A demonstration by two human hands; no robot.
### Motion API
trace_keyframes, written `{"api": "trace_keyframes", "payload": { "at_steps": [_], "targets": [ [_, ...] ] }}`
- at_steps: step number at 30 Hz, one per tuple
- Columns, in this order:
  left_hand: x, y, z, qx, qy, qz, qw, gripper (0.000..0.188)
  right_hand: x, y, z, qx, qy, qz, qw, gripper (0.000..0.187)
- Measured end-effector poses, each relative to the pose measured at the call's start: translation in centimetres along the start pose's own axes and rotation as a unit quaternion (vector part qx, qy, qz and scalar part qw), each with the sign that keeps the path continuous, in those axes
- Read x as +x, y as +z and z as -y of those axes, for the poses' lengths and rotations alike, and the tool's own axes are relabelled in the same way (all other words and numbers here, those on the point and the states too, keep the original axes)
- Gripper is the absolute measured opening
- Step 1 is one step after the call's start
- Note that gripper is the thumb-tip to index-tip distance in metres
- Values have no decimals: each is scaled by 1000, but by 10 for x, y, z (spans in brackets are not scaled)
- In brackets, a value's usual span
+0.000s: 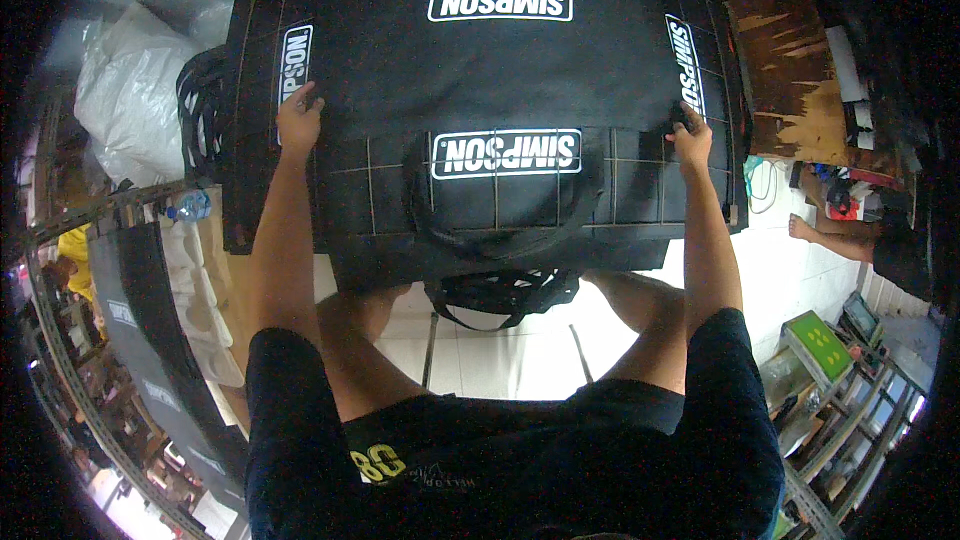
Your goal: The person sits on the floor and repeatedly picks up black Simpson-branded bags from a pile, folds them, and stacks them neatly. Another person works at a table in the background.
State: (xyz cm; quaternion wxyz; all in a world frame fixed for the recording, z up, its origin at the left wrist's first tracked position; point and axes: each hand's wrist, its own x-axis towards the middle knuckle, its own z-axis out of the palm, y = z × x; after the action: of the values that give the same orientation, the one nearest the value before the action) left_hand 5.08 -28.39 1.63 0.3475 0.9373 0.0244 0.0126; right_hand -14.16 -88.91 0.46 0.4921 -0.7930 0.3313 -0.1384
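Observation:
A large black fabric sheet (490, 65) with white printed labels lies spread in front of me over a thin wire grid (370, 168). My left hand (299, 122) is closed on the sheet's left edge, beside a side label. At the right edge, my right hand (690, 140) pinches the sheet in the same way; its fingertips are partly hard to make out. Under the grid's near part shows more black fabric with another label. A looped black strap handle (560, 225) hangs along this near side.
Black straps (203, 115) bunch at the left, next to a white plastic bag (135, 90). More black straps (500, 295) hang between my knees. A worn wooden board (785, 60) stands at the right. Another person's bare foot (800, 228) rests nearby. Metal racks (100, 440) line the left.

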Motion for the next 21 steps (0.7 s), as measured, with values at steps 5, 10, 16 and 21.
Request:
{"api": "trace_keyframes", "payload": {
  "at_steps": [5,10,16,21],
  "targets": [
    [0,1,3,-5,-9,2,1000,39,-8,1,8,14,16,3,1000,41],
    [1,7,9,-30,-17,-4,999,39,-6,-1,6,15,18,7,1000,42],
    [-5,7,8,-25,-14,-15,999,40,-6,-5,9,-4,-2,17,1000,43],
    [-15,1,-6,-1,-64,-37,997,40,-12,-5,2,20,10,32,999,48]
  ]
}}
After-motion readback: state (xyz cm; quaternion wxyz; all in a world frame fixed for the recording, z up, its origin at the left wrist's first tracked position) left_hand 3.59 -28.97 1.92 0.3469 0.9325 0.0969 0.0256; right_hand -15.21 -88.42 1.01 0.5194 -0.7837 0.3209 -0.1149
